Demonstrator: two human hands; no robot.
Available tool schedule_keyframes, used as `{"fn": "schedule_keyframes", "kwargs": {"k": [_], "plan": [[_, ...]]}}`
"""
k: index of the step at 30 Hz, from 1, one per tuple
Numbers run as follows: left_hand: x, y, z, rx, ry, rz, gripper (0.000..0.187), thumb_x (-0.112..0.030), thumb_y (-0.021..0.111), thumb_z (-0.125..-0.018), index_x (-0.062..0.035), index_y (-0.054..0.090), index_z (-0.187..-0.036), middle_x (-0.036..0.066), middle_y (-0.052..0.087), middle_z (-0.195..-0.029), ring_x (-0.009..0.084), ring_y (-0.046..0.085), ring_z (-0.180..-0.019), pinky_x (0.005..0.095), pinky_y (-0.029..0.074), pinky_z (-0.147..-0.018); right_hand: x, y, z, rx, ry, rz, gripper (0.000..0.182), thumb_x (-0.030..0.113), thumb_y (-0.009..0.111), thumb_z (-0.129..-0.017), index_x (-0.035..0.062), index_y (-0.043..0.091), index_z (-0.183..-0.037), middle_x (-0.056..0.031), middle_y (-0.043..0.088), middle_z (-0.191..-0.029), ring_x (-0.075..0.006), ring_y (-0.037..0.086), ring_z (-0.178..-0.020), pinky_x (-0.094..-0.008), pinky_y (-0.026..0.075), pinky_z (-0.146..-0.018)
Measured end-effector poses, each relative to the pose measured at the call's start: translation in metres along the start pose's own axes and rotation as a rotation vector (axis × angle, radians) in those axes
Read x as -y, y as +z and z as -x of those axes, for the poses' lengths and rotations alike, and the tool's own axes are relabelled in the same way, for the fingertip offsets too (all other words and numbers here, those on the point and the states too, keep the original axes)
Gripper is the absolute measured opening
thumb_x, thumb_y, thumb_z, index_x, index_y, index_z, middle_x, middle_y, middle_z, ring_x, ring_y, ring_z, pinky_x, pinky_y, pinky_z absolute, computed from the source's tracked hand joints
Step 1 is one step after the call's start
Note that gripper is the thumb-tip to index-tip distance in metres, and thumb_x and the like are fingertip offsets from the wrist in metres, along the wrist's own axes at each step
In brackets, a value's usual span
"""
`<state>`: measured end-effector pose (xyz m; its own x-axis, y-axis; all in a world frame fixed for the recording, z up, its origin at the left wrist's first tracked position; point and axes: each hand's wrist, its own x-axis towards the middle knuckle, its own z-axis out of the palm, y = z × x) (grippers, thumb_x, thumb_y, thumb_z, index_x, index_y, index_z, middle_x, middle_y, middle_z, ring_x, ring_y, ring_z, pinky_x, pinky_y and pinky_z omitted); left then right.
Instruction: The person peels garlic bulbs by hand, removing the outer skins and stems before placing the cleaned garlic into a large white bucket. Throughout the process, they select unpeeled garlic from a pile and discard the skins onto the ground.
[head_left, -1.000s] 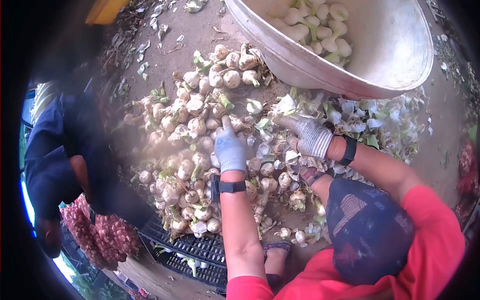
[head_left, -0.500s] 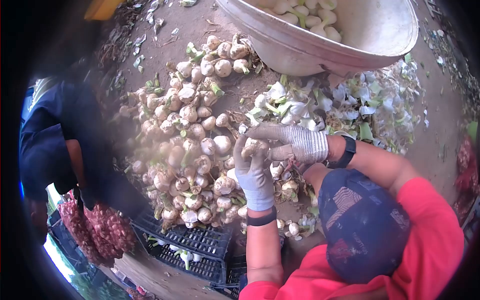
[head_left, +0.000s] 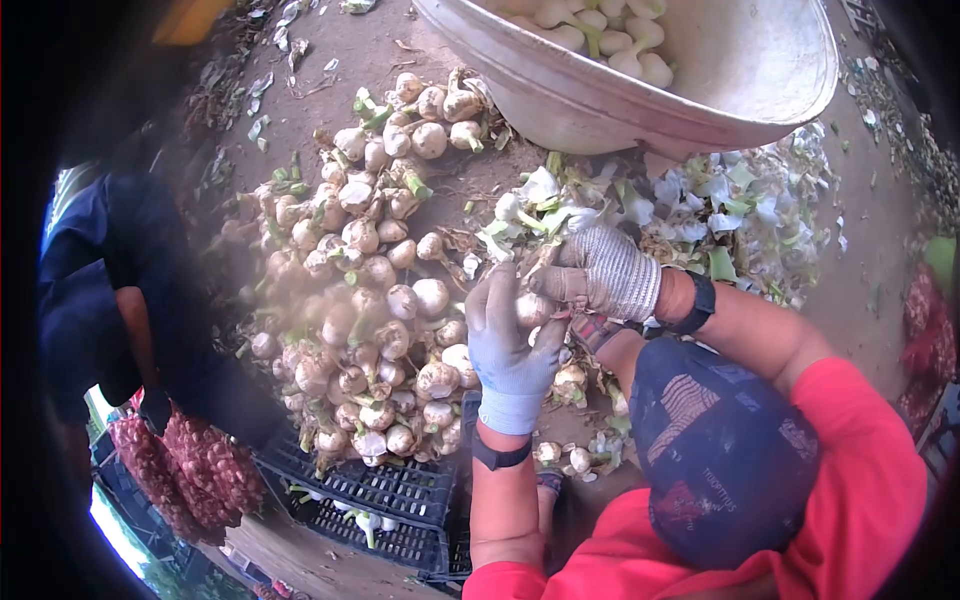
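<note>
A whitish garlic bulb is pinched between my two gloved hands, partly covered by the fingers. My left hand, in a grey-white glove with a dark wristband below, is closed around its left side. The fingers of my right hand, in a soiled striped-cuff glove, are closed at the bulb's upper right, by its dry outer skin. Just beyond the hands lie white and green peeled leaves. Left of them spreads a large heap of unpeeled garlic bulbs.
A big pale tub holding cleaned garlic bulbs stands at the top. Peelings litter the ground below it. Black crates sit at lower left. Another person in dark clothes is beside red mesh sacks.
Both hands have drawn slightly lower around the bulb. My right fingers, stretched across the top before, are now curled in. The left hand has turned, its thumb against the bulb.
</note>
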<state>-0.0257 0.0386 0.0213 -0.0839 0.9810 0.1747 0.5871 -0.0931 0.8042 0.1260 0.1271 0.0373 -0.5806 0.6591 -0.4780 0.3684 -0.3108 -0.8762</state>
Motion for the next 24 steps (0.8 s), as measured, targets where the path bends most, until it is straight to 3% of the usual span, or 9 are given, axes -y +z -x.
{"fn": "schedule_keyframes", "kwargs": {"k": [6,8,10,12,14,20,22,23,24], "plan": [[-0.004,-0.006,-0.004,0.054,0.008,-0.006,0.065,-0.008,0.075,-0.062,0.0,0.05,-0.121,0.018,0.054,-0.105,0.032,0.056,-0.095,0.0375,0.047,-0.081,-0.008,-0.002,0.007,0.055,0.038,-0.151,0.042,0.036,0.057,-0.088,-0.0017,0.063,-0.072,-0.0053,0.06,-0.057,-0.0104,0.058,-0.057,-0.0253,0.047,-0.053],[-0.001,-0.011,-0.005,0.076,0.074,-0.039,0.067,-0.01,0.077,-0.061,0.0006,0.049,-0.121,0.019,0.054,-0.104,0.0327,0.056,-0.094,0.0377,0.048,-0.078,0.006,-0.006,0.01,0.143,0.212,-0.076,0.042,0.035,0.055,-0.089,-0.0017,0.06,-0.071,-0.0048,0.058,-0.055,-0.0111,0.057,-0.055,-0.0257,0.047,-0.052],[0.001,-0.016,-0.001,0.157,0.058,0.047,0.066,-0.01,0.075,-0.061,0.0004,0.05,-0.121,0.019,0.055,-0.102,0.0326,0.057,-0.09,0.0382,0.048,-0.078,-0.008,-0.008,0.006,0.209,-0.069,0.233,0.04,0.034,0.053,-0.088,-0.0025,0.059,-0.073,-0.0129,0.058,-0.057,-0.0214,0.06,-0.054,-0.0346,0.047,-0.052],[0.005,-0.012,0.007,0.191,0.004,0.081,0.064,-0.011,0.074,-0.061,0.0001,0.051,-0.12,0.018,0.056,-0.102,0.0326,0.058,-0.088,0.0381,0.048,-0.077,-0.029,-0.006,0.005,0.037,-0.644,0.485,0.033,0.03,0.053,-0.085,-0.0015,0.058,-0.079,-0.018,0.058,-0.062,-0.0322,0.061,-0.061,-0.0406,0.047,-0.057],[0.013,-0.003,0.017,0.126,-0.039,0.256,0.064,-0.01,0.073,-0.061,0.0001,0.051,-0.12,0.018,0.056,-0.101,0.032,0.058,-0.088,0.0375,0.048,-0.076,-0.035,-0.003,0.006,0.088,-0.573,0.532,0.029,0.028,0.054,-0.083,-0.0013,0.057,-0.083,-0.0189,0.059,-0.066,-0.0353,0.06,-0.065,-0.0419,0.047,-0.059],[-0.01,-0.006,0.021,0.122,0.151,-0.219,0.062,-0.007,0.074,-0.06,0.0018,0.051,-0.117,0.018,0.056,-0.095,0.0312,0.058,-0.083,0.038,0.048,-0.07,-0.022,-0.006,0.017,0.178,-0.355,0.646,0.022,0.019,0.057,-0.079,-0.0021,0.056,-0.087,-0.0199,0.058,-0.077,-0.0377,0.06,-0.07,-0.0419,0.048,-0.059],[-0.008,-0.009,0.025,0.117,-0.318,0.434,0.071,-0.018,0.074,-0.066,0.0042,0.044,-0.126,0.014,0.055,-0.11,0.0248,0.057,-0.093,0.0368,0.05,-0.079,-0.014,-0.008,0.014,0.309,-0.452,0.149,0.02,0.019,0.056,-0.084,-0.0018,0.057,-0.085,-0.0142,0.057,-0.072,-0.0273,0.06,-0.063,-0.0355,0.048,-0.056],[-0.01,-0.007,0.024,0.066,-0.595,1.025,0.07,-0.035,0.062,-0.078,0.0077,0.039,-0.128,0.013,0.057,-0.106,0.0205,0.059,-0.079,0.0326,0.052,-0.067,-0.006,-0.015,0.022,0.436,-0.024,-0.059,0.023,0.021,0.055,-0.089,-0.0016,0.058,-0.084,-0.0063,0.056,-0.071,-0.0146,0.055,-0.06,-0.0289,0.046,-0.053],[0.002,0.003,0.034,0.003,-0.833,1.51,0.059,-0.042,0.048,-0.087,0.0018,0.044,-0.126,0.013,0.059,-0.099,0.0181,0.058,-0.062,0.0288,0.049,-0.052,-0.008,-0.01,0.022,0.439,-0.027,-0.06,0.023,0.021,0.055,-0.089,-0.0016,0.058,-0.084,-0.0063,0.056,-0.071,-0.0146,0.055,-0.06,-0.0289,0.046,-0.053]]}}
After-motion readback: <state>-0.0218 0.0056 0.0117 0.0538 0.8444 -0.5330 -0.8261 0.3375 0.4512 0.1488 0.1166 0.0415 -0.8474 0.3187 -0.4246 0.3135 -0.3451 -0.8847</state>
